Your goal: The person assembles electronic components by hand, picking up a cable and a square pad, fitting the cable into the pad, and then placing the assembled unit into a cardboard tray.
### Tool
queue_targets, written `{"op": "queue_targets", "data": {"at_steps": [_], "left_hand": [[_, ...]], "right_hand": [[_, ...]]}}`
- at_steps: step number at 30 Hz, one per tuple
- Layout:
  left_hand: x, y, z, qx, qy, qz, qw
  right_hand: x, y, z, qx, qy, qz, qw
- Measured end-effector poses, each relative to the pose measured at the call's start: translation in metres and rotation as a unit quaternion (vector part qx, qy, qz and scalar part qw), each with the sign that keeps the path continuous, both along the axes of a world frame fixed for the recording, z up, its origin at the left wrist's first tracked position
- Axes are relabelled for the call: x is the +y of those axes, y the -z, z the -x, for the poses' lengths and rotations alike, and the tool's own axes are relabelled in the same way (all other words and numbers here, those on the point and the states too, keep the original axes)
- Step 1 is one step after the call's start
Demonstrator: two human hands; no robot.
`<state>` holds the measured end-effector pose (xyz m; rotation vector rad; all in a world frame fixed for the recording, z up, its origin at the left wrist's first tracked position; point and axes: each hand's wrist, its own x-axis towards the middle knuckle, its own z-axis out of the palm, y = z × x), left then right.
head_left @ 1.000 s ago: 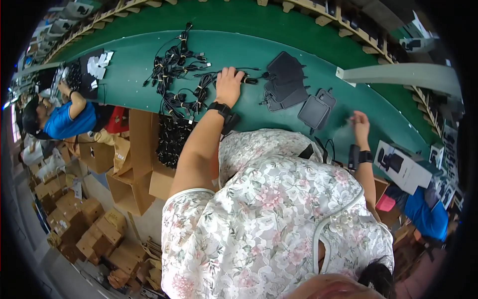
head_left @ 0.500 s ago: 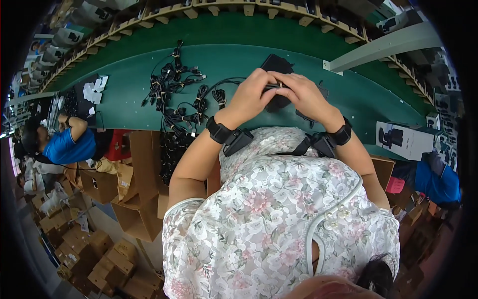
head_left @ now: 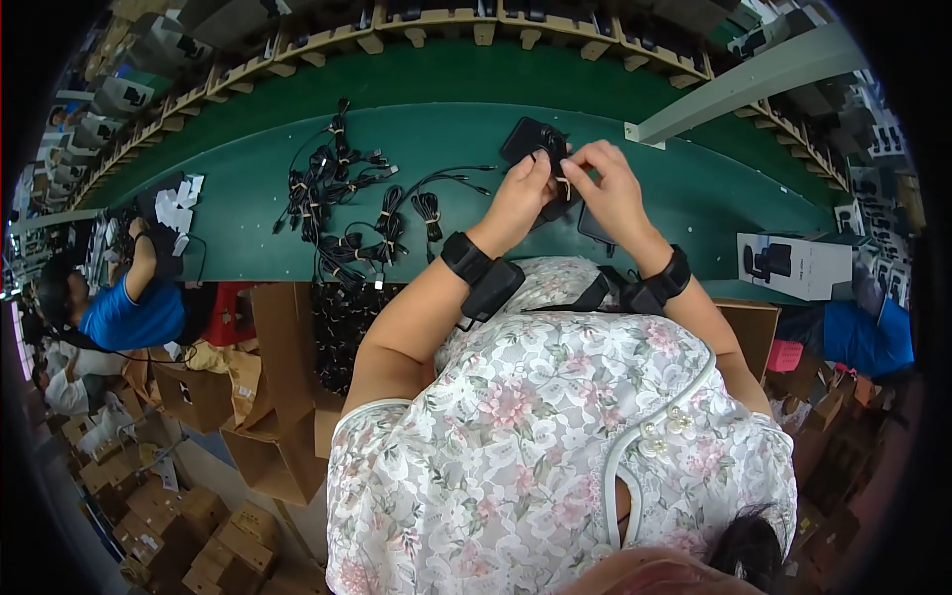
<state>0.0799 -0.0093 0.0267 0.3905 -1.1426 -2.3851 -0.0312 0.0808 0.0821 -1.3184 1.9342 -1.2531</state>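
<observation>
Over the near edge of the green bench (head_left: 704,223), just ahead of a floral top (head_left: 516,397), a black cable bundle (head_left: 555,144) is held up between both hands. By the left hand (head_left: 516,205) it is pinched, thumb and fingers closed on its side; by the right hand (head_left: 607,193) it is met with thumb and forefinger curled and nearly together, though whether anything is gripped there cannot be told. A pale band (head_left: 564,186) is seen between the hands. The bundle can be judged light, soft and springy, not fragile, with loose ends apt to snag; it is best taken around its banded middle, where the strands should be kept together. Behind and beneath it, flat black plates (head_left: 524,139) are partly hidden; these look stiff and smooth, and would be better lifted by their edges. To the left, a single tied bundle (head_left: 426,208) is set apart from a tangled heap of cables (head_left: 322,198). Near the right end a white box (head_left: 793,265) is stood, and beyond the bench a wooden rack (head_left: 476,35) is ranged.
</observation>
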Motion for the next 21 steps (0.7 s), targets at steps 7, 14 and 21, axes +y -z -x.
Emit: {"op": "queue_targets", "data": {"at_steps": [7,14,21], "left_hand": [[0.001,-0.008,-0.001,-0.093,0.201,0.055,0.974],[0.019,-0.020,0.008,-0.152,0.330,0.122,0.924],[0.010,-0.028,0.013,-0.223,0.327,0.262,0.880]], "right_hand": [[0.022,-0.019,0.006,0.413,-0.159,0.086,0.893],[0.071,-0.017,0.039,0.427,-0.223,-0.204,0.852],[0.083,-0.011,0.027,0.267,-0.134,-0.107,0.948]]}}
